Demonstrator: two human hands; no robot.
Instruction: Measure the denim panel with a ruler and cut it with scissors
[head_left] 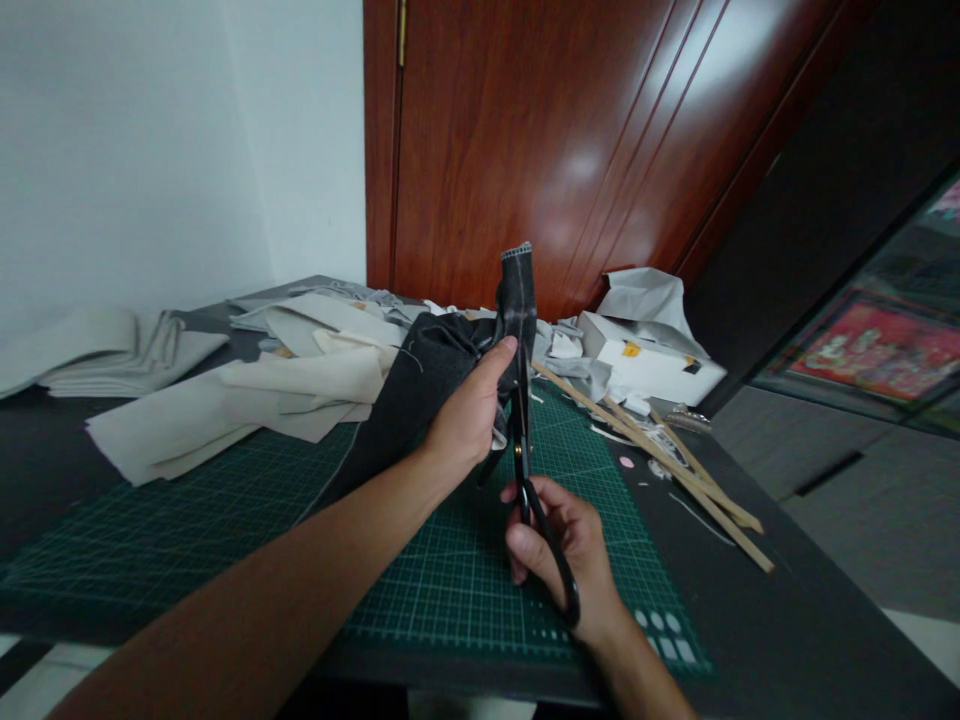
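Note:
Dark denim-like fabric (439,365) is bunched in my left hand (471,408), which is closed with the thumb pressed on top. A narrow strip of it with a stitched end sticks upright above the thumb. My right hand (559,530) is closed around the handles of black scissors (523,460), whose blades point up. The blades lie against the right side of the raised strip; whether they have cut into it I cannot tell. The rest of the fabric trails down to the left, partly hidden by my left forearm.
A green cutting mat (450,580) lies under my hands on the dark table (795,630). Cream fabric pieces (240,400) spread at the left. Wooden sticks (697,480), scraps and a white box (637,355) are at the right. A brown door (525,150) stands behind.

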